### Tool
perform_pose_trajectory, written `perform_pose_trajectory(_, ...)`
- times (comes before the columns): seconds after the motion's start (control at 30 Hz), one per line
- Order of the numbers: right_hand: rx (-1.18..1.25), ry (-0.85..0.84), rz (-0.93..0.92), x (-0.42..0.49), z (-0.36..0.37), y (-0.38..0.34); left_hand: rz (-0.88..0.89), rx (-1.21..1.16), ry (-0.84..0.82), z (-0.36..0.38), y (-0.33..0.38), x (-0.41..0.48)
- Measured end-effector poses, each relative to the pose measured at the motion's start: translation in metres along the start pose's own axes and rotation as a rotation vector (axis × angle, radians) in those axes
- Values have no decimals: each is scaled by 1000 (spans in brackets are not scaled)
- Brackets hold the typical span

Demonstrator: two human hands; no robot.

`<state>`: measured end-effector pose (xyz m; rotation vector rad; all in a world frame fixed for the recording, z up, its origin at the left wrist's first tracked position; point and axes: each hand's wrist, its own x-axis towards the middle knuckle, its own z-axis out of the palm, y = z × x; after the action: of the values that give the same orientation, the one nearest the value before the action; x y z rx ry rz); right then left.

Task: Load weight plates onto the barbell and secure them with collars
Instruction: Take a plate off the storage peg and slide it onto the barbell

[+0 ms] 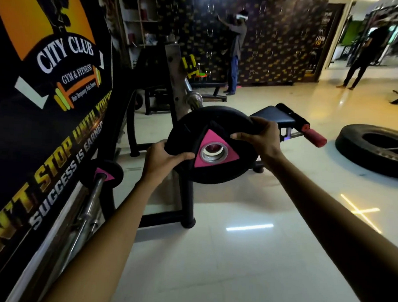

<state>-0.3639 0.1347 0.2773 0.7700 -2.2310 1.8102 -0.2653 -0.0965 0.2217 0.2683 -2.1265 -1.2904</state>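
Left hand: the left hand (164, 157) is curled round the plate's rim at its eight o'clock, fingers wrapped onto the front face, a firm grip.
Right hand: the right hand (259, 136) is clamped on the rim at two o'clock, thumb over the top edge, fingers closed tight.
Plate: the weight plate (213, 149), black with a pink triangle round a metal-lined hole, is up in the air between both hands, face turned toward the camera, and something reddish shows through the hole.
Bar end: the barbell (193, 97) pokes out from behind the plate at twelve o'clock, its shiny sleeve bare as far as I can see, resting on the rack upright (175, 81).
Progress: my read is the hole is being lined up with the sleeve; the plate is not on yet, so this side is still to load.
Collars: none visible anywhere, so securing looks wholly undone.
Spare plate: a smaller plate (105, 174) sits on a second bar (92, 203) at eight o'clock by the banner (59, 80).
Far floor: a tyre (376, 149) lies at three o'clock, well apart, beyond the bench (272, 116).
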Motion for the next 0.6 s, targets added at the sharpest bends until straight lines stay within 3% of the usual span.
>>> perform_pose_trajectory(0.2,119,32,97,18,-3,28,7,104,-34,17,-7,31)
perform_pose_trajectory(0.5,175,-25,98,40,9,38,-21,57,2,17,-13,44)
perform_pose_trajectory(0.6,116,3,103,51,18,49,-33,134,107,29,-14,50)
